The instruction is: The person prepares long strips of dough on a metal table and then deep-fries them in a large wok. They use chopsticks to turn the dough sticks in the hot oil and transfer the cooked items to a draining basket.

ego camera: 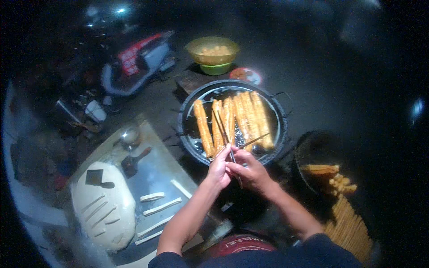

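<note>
My left hand (219, 169) and my right hand (249, 169) meet over the near rim of a wide dark frying pan (182, 134). Each is closed around long chopsticks (221, 125). One stick points away over the pan and the other slants to the right; which hand holds which is hard to tell. Several golden fried dough sticks (202, 127) lie side by side in dark oil (238, 134). The rightmost dough stick (261, 117) looks blurred. Neither chopstick plainly grips a piece.
Left, a worktop (147, 181) carries a dough slab (117, 201), a dark square blade (94, 177), dough strips (162, 206) and a wooden-handled tool (134, 162). Beyond the pan stands a yellow colander (194, 52). Right, fried dough (320, 169) lies beside ridged matting (348, 231). A scooter (134, 67) stands upper left.
</note>
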The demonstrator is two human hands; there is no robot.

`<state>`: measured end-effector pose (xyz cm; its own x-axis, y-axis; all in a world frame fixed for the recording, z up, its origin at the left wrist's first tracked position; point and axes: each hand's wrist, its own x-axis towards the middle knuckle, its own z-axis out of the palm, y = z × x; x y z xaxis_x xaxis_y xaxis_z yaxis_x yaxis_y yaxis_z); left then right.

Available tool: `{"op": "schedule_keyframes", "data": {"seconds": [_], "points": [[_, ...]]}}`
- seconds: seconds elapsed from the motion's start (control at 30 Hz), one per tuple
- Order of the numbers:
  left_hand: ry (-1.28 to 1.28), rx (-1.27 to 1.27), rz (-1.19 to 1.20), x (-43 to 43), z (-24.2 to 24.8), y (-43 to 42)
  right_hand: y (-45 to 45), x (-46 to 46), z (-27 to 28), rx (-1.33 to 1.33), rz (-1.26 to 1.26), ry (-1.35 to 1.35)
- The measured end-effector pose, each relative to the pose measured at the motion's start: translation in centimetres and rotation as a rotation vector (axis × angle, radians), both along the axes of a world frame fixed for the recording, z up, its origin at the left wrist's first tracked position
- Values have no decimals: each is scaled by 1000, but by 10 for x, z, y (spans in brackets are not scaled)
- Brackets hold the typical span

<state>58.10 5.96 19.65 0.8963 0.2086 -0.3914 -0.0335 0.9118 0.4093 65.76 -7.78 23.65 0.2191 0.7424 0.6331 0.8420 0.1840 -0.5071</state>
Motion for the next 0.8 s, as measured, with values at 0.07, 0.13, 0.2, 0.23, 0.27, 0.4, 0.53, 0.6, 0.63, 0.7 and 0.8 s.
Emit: {"op": "schedule_keyframes", "data": {"seconds": [0.07, 0.13, 0.2, 0.23, 0.27, 0.4, 0.53, 0.6, 0.63, 0.7, 0.8], "points": [[26, -55, -28, 6, -5, -11, -7, 7, 8, -5, -22, -54], [-3, -23, -35, 2, -15, -17, -17, 5, 12, -145, -32, -56], [49, 86, -36, 3, -14, -24, -22, 9, 13, -203, -25, -41], [41, 117, -96, 5, -9, -25, -25, 13, 22, -296, -42, -23], [88, 221, -116, 6, -14, -24, -27, 18, 20, -236, -116, -24], [30, 789, -69, 11, -16, 0, -49, 68, -20, 79, -584, 88], [100, 1028, 146, -4, -19, 48, -57, 113, -39, 209, -901, 456], [111, 1031, 171, -10, -46, 63, -59, 133, -57, 222, -955, 514], [101, 1048, 141, -16, -52, 64, -54, 138, -66, 234, -945, 566], [96, 1097, 93, -26, -61, 71, -40, 148, -83, 329, -945, 613], [76, 1099, 69, -29, -63, 65, -38, 167, -117, 325, -900, 714]]}}
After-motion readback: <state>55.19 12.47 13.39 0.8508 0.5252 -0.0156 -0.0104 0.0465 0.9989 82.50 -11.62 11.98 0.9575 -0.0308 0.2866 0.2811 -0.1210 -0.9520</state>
